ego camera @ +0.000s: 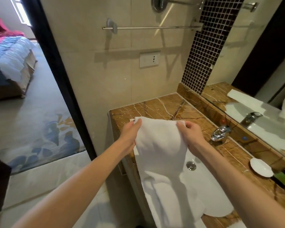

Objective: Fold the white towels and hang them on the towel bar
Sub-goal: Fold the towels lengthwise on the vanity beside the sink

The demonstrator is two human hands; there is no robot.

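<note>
**One white towel held in both grips over the basin**

The one container in use is the white sink basin [209, 183], smooth and oval, sunk into the bench [156, 106]. In it sits one round chrome drain [191, 165], and the lower length of the towel [160, 145] lies across its left part. A second, shallow container, one white dish [261, 167] with a wavy rim, stands on the bench to the right of the basin, with a green packet [282, 177] just beside it.

Counted: one towel in hand, two grips, one faucet [220, 133], one dish.

The towel is white, soft and nubbly like terry, a long strip folded lengthwise. The left grip [130, 134] pinches its upper left corner, fingers curled over the edge. The right grip [190, 135] clasps the upper right corner the same way. Between them the top edge is raised above the bench. The cloth falls from there over the basin and on down past the bench's front edge in loose rounded folds.

The bench is polished brown marble with pale veins. On the beige tiled wall above it runs the towel bar [155, 27], a thin straight metal rod on a round mount, well above the towel. One white socket plate [149, 60] sits below the bar. A strip of small dark mosaic tiles [209, 46] borders the mirror [262, 71] on the right.
</note>
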